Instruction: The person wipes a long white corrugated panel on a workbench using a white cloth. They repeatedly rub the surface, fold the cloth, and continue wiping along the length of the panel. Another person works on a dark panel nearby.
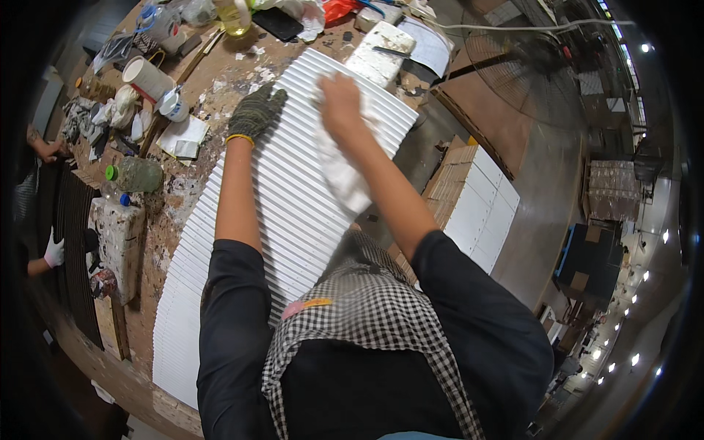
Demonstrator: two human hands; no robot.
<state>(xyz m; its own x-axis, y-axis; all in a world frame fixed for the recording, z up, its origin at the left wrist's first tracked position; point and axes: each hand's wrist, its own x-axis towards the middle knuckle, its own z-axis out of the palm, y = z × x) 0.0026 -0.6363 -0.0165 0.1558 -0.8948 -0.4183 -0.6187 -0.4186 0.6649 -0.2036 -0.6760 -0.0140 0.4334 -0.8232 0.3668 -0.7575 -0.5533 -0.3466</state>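
Observation:
A long white ribbed panel (293, 191) lies slantwise across the worktable in front of me. My left hand (255, 114), in a dark grey-green knit glove with a yellow cuff, rests on the panel's far left edge, its fingers stretched out over the ribs. Bare and somewhat smeared by motion, my right hand (342, 110) is closed around a white cloth (341, 169). The cloth hangs down from the hand and lies against the ribbed face.
The paint-spattered table (183, 213) holds a green-capped jar (136, 174), cups, a bottle of yellowish liquid (233, 17), a phone (277, 25) and a white block (380, 55). Another person's gloved hand (55, 249) is at far left. A fan (524, 62) and stacked boards (477, 198) stand right.

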